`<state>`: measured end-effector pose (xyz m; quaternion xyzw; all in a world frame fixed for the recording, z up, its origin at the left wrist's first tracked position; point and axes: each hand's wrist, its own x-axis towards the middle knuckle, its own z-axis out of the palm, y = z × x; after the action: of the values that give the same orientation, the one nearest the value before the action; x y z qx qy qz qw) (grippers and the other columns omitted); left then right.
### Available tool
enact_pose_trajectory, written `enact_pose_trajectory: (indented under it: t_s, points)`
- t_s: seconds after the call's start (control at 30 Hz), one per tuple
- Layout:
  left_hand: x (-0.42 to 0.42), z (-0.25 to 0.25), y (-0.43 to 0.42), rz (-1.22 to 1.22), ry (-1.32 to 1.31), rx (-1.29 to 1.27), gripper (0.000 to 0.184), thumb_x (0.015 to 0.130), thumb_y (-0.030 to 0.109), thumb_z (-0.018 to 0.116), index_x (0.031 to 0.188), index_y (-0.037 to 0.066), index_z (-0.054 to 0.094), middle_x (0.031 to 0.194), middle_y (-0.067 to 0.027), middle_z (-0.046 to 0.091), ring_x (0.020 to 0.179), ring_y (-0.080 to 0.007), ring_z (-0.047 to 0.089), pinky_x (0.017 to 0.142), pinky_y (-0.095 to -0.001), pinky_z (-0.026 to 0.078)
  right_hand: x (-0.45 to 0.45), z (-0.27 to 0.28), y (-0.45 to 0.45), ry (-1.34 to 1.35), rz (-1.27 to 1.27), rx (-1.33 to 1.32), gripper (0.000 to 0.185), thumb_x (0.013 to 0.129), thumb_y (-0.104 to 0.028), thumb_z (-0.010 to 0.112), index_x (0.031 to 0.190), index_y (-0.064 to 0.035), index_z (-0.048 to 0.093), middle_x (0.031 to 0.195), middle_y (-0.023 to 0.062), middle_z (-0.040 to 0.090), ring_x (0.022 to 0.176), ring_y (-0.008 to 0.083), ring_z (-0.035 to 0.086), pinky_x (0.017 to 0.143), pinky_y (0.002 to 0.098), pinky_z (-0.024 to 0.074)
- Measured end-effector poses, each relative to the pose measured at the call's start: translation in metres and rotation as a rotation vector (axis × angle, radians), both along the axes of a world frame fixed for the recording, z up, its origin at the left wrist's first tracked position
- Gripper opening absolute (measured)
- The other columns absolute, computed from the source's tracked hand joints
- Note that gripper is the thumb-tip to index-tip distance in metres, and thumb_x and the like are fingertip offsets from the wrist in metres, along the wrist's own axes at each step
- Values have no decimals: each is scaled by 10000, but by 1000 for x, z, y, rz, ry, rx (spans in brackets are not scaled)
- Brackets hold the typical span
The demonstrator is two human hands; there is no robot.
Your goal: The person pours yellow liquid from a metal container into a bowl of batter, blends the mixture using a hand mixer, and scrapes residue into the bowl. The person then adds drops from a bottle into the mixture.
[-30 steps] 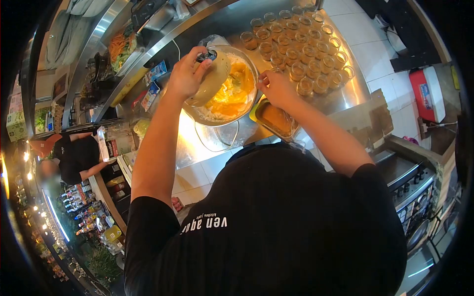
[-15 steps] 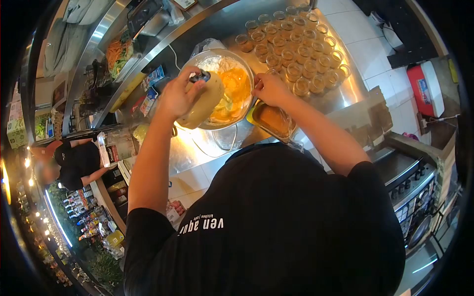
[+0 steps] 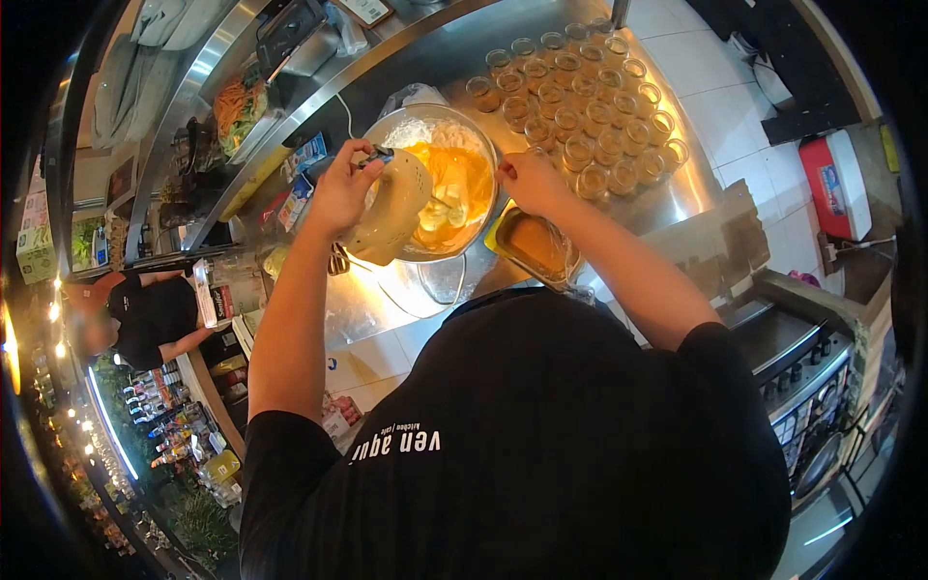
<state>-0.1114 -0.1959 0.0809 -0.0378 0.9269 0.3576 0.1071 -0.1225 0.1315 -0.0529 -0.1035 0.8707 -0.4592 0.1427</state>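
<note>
The mixing looked partway through. In the large metal bowl point(image 3: 476, 126), which stood on the counter point(image 3: 691, 191) near its middle, between the near and far edges, a glossy yellow mixture point(image 3: 464, 174) filled much of the inside. A bank of white powder point(image 3: 414, 129) lay unblended along the side towards the far edge, so by appearances that part was left to be worked in.

The left hand point(image 3: 343, 188) was closed around the handle of a cream hand mixer point(image 3: 396, 208), which was tilted over the bowl's left side. The right hand point(image 3: 530, 182) had its thumb and fingers bent together at the bowl's right rim; whether they pinched the metal could not be told.

Open glass jars point(image 3: 609, 145) stood in close rows towards the counter's far right corner and along its right edge; what they held, if anything, was unclear. A rectangular pan point(image 3: 495, 237) sat by the near edge, just beside the bowl.

The black shirt point(image 3: 580, 435) read "ven aqui", with "kitchen | cafe" smaller, upside down in this view. Print on the blue packets point(image 3: 309, 152) and the label on the red cooler point(image 3: 817, 203) were too small to read.
</note>
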Motion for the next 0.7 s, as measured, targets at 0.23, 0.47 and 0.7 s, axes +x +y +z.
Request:
enact_pose_trajectory:
  t_s: [0.23, 0.47, 0.7]
  points:
    - [-19, -28, 1, 290, 101, 172, 333, 1046, 357, 730, 1285, 162, 605, 764, 17, 603, 589, -63, 486, 527, -300, 378, -1, 13, 0, -27, 82, 138, 285, 954, -305, 722, 1055, -45, 779, 997, 202, 786, 974, 392, 756, 870, 470, 599]
    - [-7, -11, -12, 204, -96, 255, 310, 1062, 310, 719, 1305, 178, 580, 769, 30, 570, 533, -59, 408, 462, -281, 306, -7, 7, -10, -35, 33, 52, 339, 956, -376, 739, 1050, -53, 776, 1001, 187, 795, 983, 384, 761, 887, 491, 592]
    - [-18, -28, -1, 353, 39, 391, 339, 1055, 329, 729, 1311, 182, 561, 756, 25, 555, 497, -64, 398, 443, -288, 289, -4, 23, -7, -14, 130, 189, 343, 989, -382, 706, 1009, -42, 750, 1008, 215, 783, 987, 408, 754, 884, 513, 588]
